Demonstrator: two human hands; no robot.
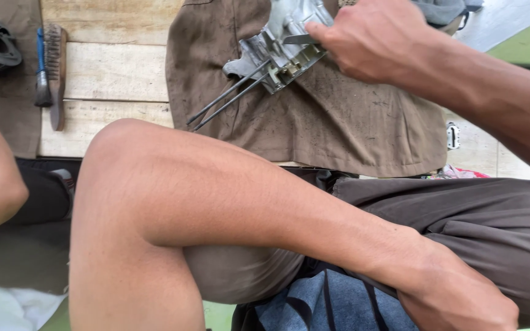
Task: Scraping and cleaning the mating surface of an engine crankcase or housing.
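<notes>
The right hand is gripping a flat tool in closed fingers against the metal casing on the cloth. The left hand is resting on the lap, fingers loose, holding nothing.

My right hand grips a dull grey cast-metal engine casing with two smooth dark steel studs, lying on matt brown cloth, smudged and gritty, over rough, pale wooden planks.
</notes>
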